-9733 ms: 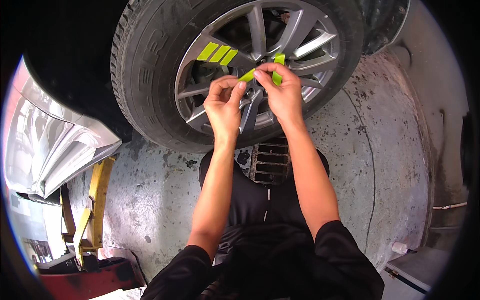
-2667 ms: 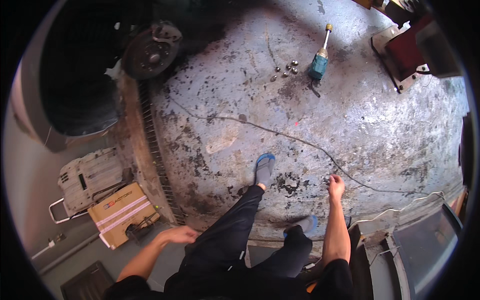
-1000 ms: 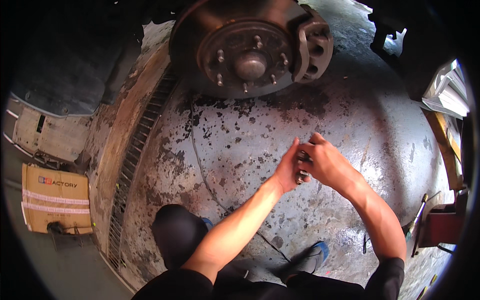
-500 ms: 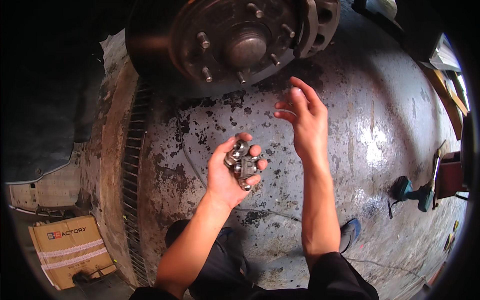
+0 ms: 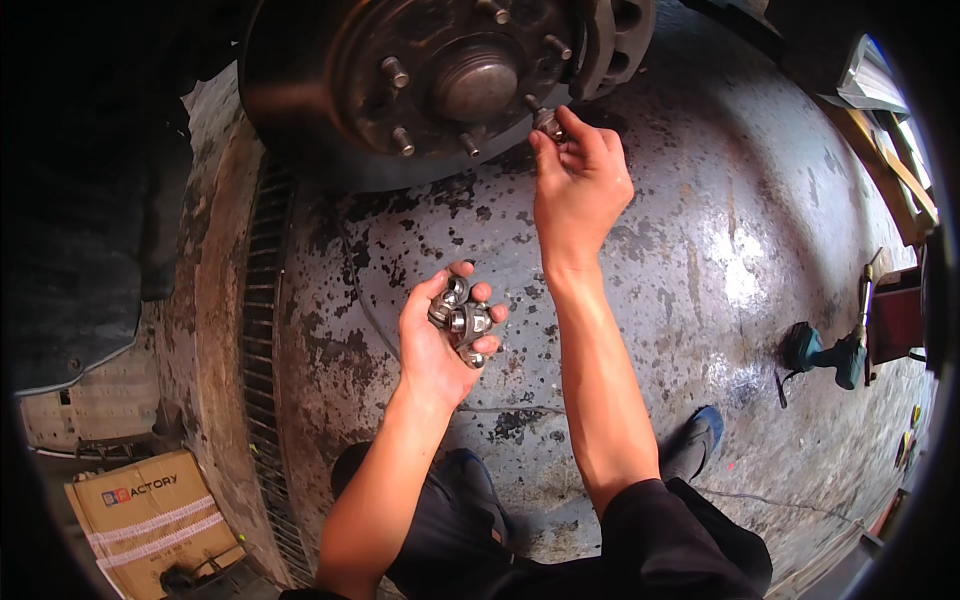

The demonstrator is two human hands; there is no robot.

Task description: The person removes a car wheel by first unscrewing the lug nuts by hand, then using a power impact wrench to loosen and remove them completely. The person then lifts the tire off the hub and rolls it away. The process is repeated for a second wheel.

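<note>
Several metal lug nuts (image 5: 469, 319) lie in my left hand (image 5: 428, 350), palm up, with the fingers curled round them. My right hand (image 5: 585, 190) pinches one lug nut (image 5: 549, 123) between thumb and fingers, right by the tip of a wheel stud (image 5: 532, 102) at the hub's lower right. Whether the nut's thread is on the stud I cannot tell. Around the round hub (image 5: 478, 86), several other studs stick out bare from the brake disc (image 5: 300, 95). A brake caliper (image 5: 618, 45) sits at the disc's right side.
A drain grate (image 5: 264, 290) runs along the floor at left, near a cardboard box (image 5: 150, 520). At right, a teal cordless power tool (image 5: 845, 360) with a long shaft lies by a dark red box (image 5: 895, 330). A thin cable (image 5: 355, 270) crosses the worn floor (image 5: 680, 300).
My right hand has moved up and left to the stud; its loosely spread fingers now pinch a lug nut. My left hand still holds its nuts. The view has shifted slightly.
</note>
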